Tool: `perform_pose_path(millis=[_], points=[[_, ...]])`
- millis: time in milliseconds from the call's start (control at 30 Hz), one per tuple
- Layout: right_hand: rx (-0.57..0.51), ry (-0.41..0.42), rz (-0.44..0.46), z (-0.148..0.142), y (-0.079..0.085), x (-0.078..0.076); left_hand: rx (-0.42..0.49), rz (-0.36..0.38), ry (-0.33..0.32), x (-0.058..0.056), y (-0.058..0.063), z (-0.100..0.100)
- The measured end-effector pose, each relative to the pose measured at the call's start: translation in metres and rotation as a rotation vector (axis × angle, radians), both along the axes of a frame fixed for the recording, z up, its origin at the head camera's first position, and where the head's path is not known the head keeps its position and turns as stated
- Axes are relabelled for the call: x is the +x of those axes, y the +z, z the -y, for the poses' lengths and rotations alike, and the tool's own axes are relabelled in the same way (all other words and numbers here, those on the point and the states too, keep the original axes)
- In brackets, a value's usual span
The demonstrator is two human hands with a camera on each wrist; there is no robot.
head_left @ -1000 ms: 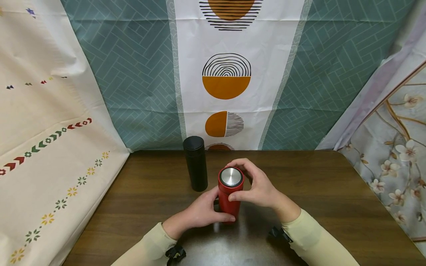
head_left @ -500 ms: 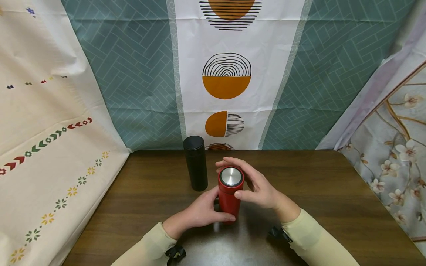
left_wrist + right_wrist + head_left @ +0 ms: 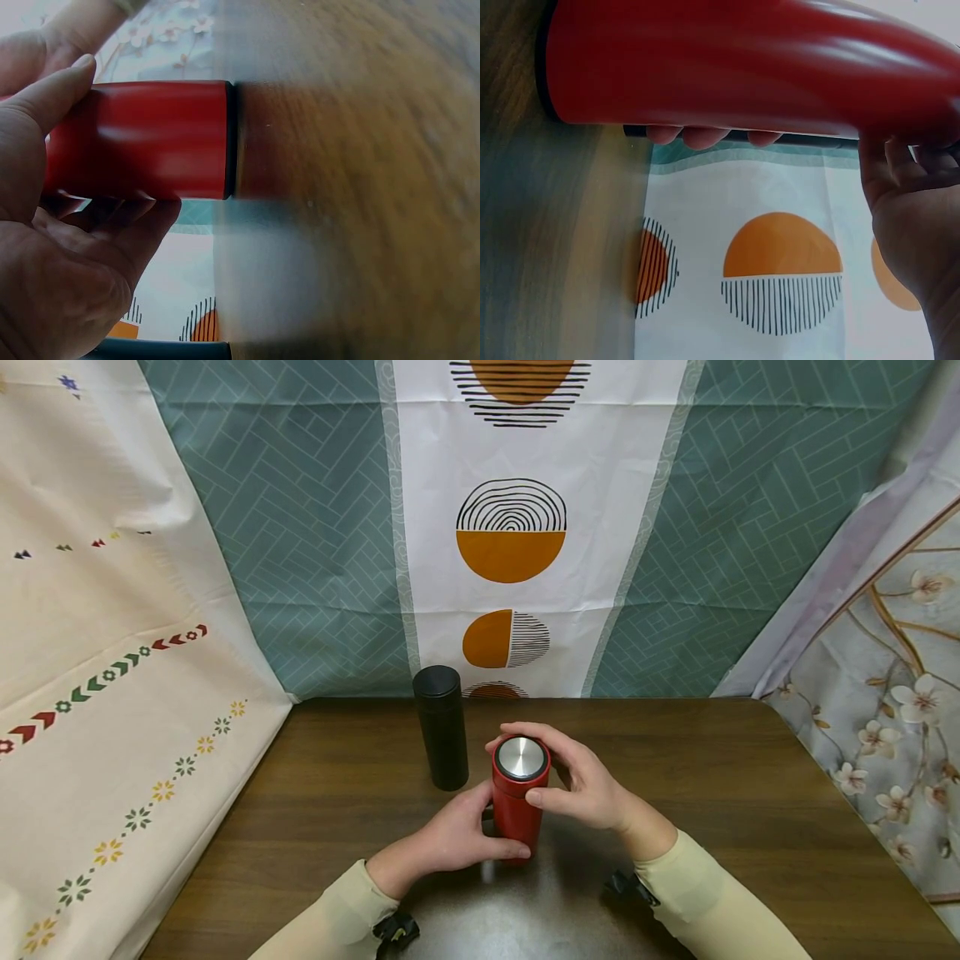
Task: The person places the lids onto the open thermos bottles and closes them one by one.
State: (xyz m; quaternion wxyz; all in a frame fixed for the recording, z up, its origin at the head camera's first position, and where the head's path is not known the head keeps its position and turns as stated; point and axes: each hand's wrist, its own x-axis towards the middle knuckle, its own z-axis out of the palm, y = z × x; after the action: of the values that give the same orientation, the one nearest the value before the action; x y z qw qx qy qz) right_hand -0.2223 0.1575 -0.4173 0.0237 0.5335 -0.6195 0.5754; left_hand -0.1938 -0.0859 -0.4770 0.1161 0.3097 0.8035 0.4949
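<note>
A red thermos with a brushed silver disc on its lid stands upright on the table, its black base at the wood in the left wrist view. My left hand grips the lower body, thumb across the front and fingers behind. Higher up, my right hand curls round the lid: the thumb lies at its front right, and the fingers pass behind it. In the right wrist view the fingertips of the left hand show under the red body.
A black thermos stands upright behind and to the left of the red one. The brown wooden table ends at a patterned cloth at the back. Fabric hangs at both sides. Dark straps circle both wrists.
My right fingers loosened, straightened behind the lid and then curled in again, and the thumb has shifted right along its front. The left hand and both thermoses have stayed put.
</note>
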Motion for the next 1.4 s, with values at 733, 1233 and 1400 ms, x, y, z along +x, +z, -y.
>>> perform_pose_path(millis=[733, 1233, 1400], points=[[0.048, -0.224, 0.061, -0.003, 0.001, 0.007, 0.012, -0.014, -0.012, 0.000, 0.000, 0.000], [0.053, -0.271, 0.077, -0.002, 0.002, 0.010, 0.007, -0.016, -0.006, 0.000, 0.000, 0.000], [0.053, -0.265, 0.079, -0.002, 0.002, 0.009, 0.007, -0.014, -0.010, 0.000, 0.000, 0.000]])
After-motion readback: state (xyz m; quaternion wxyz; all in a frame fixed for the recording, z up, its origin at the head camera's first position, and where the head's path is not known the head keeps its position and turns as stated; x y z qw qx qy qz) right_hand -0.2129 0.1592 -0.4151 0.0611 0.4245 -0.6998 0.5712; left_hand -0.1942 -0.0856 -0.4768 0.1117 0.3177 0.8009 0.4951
